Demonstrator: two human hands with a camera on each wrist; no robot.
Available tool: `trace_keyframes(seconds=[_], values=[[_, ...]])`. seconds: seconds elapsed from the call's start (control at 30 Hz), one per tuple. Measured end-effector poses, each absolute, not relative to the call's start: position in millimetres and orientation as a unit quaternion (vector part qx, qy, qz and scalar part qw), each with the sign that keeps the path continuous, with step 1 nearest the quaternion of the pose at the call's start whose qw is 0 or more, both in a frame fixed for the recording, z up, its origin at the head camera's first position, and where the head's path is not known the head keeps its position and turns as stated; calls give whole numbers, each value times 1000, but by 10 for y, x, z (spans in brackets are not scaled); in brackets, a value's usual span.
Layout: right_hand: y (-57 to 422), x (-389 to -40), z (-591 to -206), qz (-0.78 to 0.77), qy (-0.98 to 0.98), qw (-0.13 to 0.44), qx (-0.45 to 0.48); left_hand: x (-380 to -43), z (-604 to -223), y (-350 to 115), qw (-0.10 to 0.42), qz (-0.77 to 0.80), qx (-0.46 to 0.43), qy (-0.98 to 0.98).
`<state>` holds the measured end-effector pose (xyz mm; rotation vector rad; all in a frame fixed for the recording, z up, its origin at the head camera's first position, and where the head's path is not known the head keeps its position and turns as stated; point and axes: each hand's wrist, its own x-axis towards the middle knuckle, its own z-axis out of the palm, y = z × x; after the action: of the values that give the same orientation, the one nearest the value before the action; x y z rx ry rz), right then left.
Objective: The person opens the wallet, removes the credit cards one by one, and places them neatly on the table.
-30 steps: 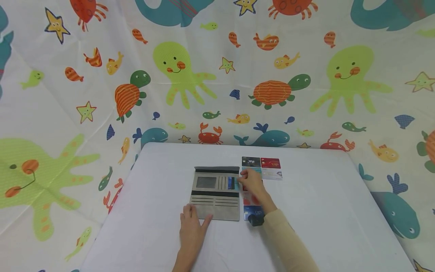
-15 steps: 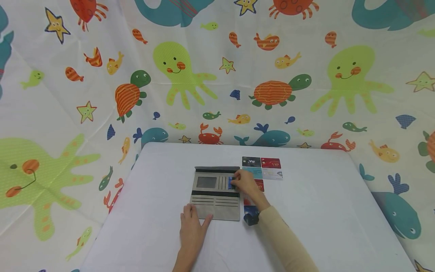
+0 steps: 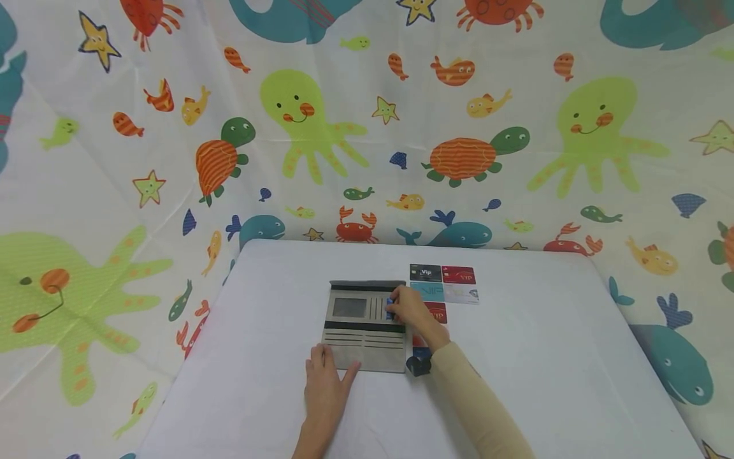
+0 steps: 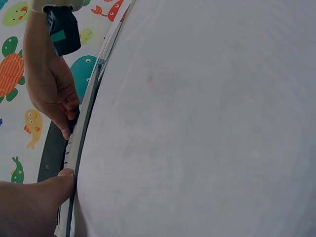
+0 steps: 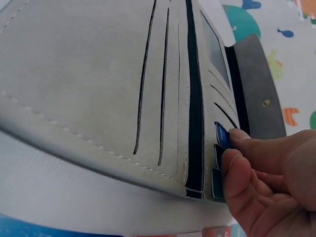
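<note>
1. The open grey leather-look wallet with black bands [image 3: 381, 363] lies on the white table [image 3: 269, 319]; the right hand [image 3: 414, 312] covers the right end of its upper pockets.
2. That hand's fingers are bent in, two tips drawn together pinching the edge of a dark blue rectangular card [image 5: 223, 137] in a pocket; most of this card is hidden.
3. Beside it, a dark-edged card [image 5: 218, 157] and a dark teal card [image 5: 217, 184] show only as strips.
4. The left hand [image 3: 325, 386] rests on the wallet's lower left, fingers extended and thumb spread; its own wrist view cuts off the fingers.
5. The right forearm and the black wrist device [image 3: 420, 365] cover most of a glossy blue card [image 3: 421, 352], its print unreadable.
6. A second ago the right hand was at the wallet's right edge; it has moved left, covering the pockets and baring more of the glossy red card [image 3: 438, 312]. The left hand has stayed put.
</note>
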<state>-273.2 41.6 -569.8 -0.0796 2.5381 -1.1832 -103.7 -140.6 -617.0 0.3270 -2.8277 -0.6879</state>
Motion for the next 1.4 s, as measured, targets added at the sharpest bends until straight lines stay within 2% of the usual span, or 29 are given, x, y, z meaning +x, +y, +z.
trace_keyframes(seconds=[0.57,1.4], values=[[277,-2736,-5634,-365,918,152,-10,-1031,-6153,-1412,106,-237,111,-959],[306,-2742,-5656,-392,907,155,16,-1040,-6162,-1405,94,-237,117,-960]])
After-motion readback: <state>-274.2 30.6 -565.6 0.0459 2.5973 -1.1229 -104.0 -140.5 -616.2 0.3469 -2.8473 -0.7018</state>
